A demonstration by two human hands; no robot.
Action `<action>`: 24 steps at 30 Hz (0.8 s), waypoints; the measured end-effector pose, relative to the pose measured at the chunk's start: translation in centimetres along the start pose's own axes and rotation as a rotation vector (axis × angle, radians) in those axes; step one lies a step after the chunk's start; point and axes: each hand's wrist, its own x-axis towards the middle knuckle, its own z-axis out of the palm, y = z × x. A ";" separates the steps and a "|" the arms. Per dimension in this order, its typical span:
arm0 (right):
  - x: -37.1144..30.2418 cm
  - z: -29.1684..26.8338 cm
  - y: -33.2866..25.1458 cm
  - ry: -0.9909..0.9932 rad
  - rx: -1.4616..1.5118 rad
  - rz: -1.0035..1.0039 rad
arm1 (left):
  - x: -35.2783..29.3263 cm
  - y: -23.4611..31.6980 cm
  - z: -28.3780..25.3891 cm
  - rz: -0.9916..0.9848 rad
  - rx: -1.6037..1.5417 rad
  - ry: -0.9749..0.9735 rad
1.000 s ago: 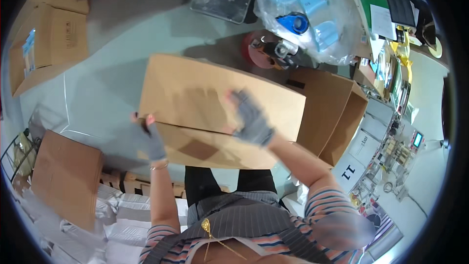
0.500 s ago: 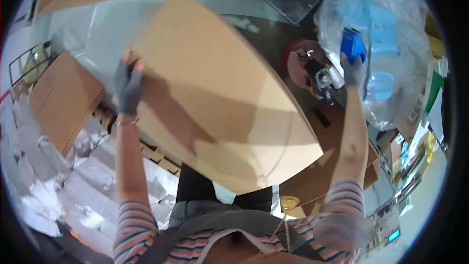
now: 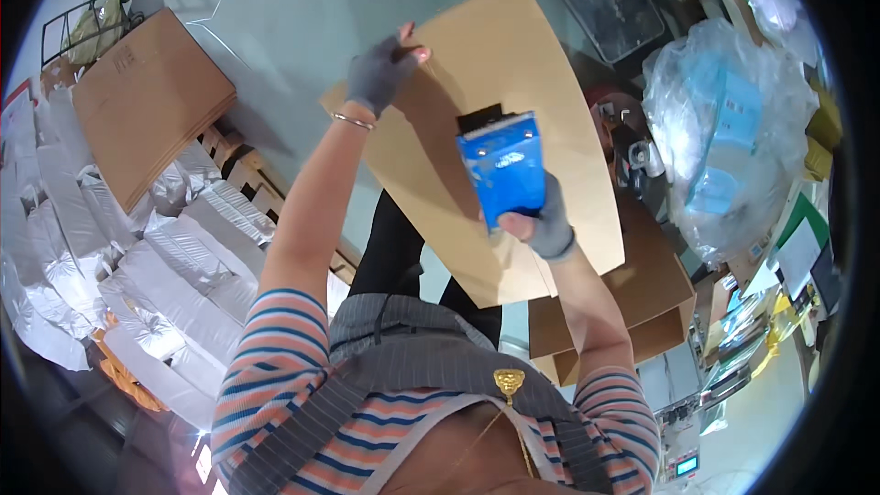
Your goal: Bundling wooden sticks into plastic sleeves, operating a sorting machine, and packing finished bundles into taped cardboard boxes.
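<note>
White packages: a heap of shiny white wrapped packages [image 3: 179, 247], far left of both grips, way too many to count
Flat cardboard: 1 stack of flat brown cardboard [image 3: 151, 101], left of the left grip, layers too tight to count
Left hand: gray fingerless glove [image 3: 378, 81], fingers bent at the big box's left edge, can't tell if it's pinching
Big box: 1 large tan cardboard box [image 3: 500, 46], under both hands, contents hidden
Tape dispenser: 1 blue handheld tape dispenser [image 3: 504, 165], in the right hand, above the box
Right hand: matching glove [image 3: 553, 225], wrapped snugly round the dispenser
Open box: 1 brown cardboard box [image 3: 646, 289], below right of that grip, contents hidden
Clear bag: 1 crinkly see-through plastic bag [image 3: 674, 105], right of that grip, at least 2 pale blue pieces [image 3: 733, 119] inside
</note>
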 end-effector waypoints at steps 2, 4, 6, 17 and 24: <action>2.5 0.2 2.7 0.061 -0.074 -0.025 | -0.3 0.5 0.1 0.051 0.017 0.042; 3.2 0.5 4.2 0.120 -0.132 -0.047 | -0.5 0.2 0.5 0.093 0.047 0.079; 2.9 1.0 4.5 0.116 -0.142 -0.142 | -0.8 0.2 0.3 0.472 0.458 0.545; 2.0 0.9 5.2 0.163 -0.189 -0.010 | -6.1 4.7 -1.2 0.280 -0.285 -0.532; 2.1 1.2 5.0 0.188 -0.237 0.001 | -3.1 5.7 -4.5 -0.275 -0.545 -0.889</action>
